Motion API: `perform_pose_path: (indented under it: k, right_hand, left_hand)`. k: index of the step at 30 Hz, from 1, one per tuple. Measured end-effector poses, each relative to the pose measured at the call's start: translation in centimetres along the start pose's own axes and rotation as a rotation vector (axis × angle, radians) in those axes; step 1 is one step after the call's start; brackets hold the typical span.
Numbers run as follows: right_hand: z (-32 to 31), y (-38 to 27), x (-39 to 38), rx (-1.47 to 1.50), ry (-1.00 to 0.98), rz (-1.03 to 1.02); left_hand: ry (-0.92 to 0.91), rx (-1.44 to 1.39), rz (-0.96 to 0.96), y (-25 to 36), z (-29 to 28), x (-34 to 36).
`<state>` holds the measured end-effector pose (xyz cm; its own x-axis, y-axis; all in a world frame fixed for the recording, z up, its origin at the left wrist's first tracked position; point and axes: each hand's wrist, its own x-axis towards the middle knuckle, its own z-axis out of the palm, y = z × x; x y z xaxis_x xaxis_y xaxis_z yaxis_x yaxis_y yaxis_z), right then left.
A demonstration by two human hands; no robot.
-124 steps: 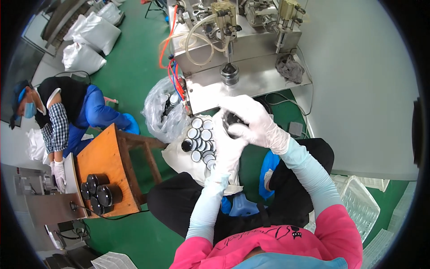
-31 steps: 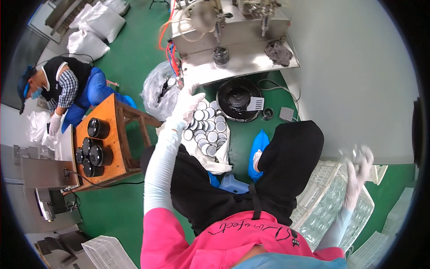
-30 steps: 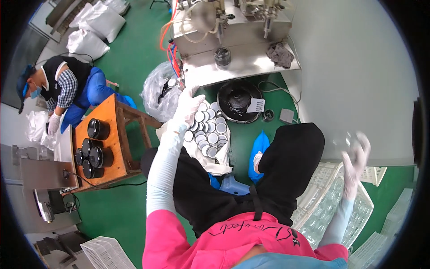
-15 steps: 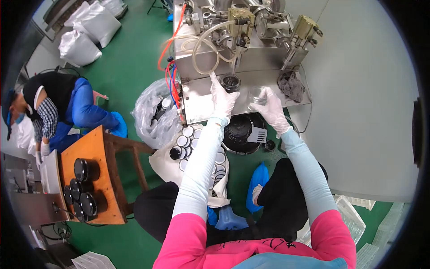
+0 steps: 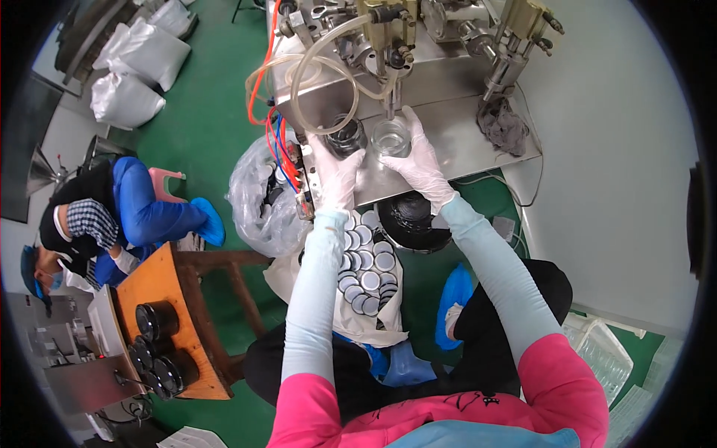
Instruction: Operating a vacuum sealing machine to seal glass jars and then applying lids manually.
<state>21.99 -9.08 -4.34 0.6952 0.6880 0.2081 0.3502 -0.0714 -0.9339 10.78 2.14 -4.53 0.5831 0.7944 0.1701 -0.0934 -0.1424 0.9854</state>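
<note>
Upper middle of frame, at steel counter [image 5: 459, 153]: your left hand [image 5: 335, 175] has fingers clamped round dark-filled jar [image 5: 346, 139]; your right hand's [image 5: 420, 166] clasp clear jar [image 5: 390, 139] near nozzle [image 5: 390, 108]. Hasty sideways push (gap is narrow) could knock jars together, spilling dark contents.

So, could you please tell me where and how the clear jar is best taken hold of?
Probably by its round wall, from the right and near side, where the right hand is. The clear jar stands upright, open mouth up, so a grip around the wall should leave the mouth free. The dark jar sits close on its left, and the nozzle appears near its far rim.
</note>
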Motion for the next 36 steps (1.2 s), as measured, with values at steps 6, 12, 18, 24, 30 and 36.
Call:
perform_pose_path:
  k: [6,12,18,24,30,36]
  right_hand:
    - [0.8,0.0,-0.2,0.064,0.02,0.011]
    - [0.7,0.5,-0.1,0.07,0.031,-0.005]
    - [1.1,0.5,-0.3,0.08,0.039,-0.017]
    - [1.0,0.6,-0.1,0.088,0.038,-0.024]
    - [0.1,0.3,-0.6,0.025,0.096,-0.111]
    - [-1.6,-4.1,-7.0,0.282,0.064,0.005]
  left_hand:
    - [0.297,-0.144,0.127,2.5,-2.3,-6.1]
    - [0.588,-0.197,0.018,2.7,-6.2,-10.3]
    - [0.671,-0.215,-0.147,-2.9,-10.3,-10.2]
    - [0.554,-0.255,-0.258,-3.8,-10.1,-9.9]
    - [0.015,-0.791,-0.445,-5.6,-12.8,-7.2]
    - [-0.253,-0.769,-0.584,-3.6,-17.0,-5.5]
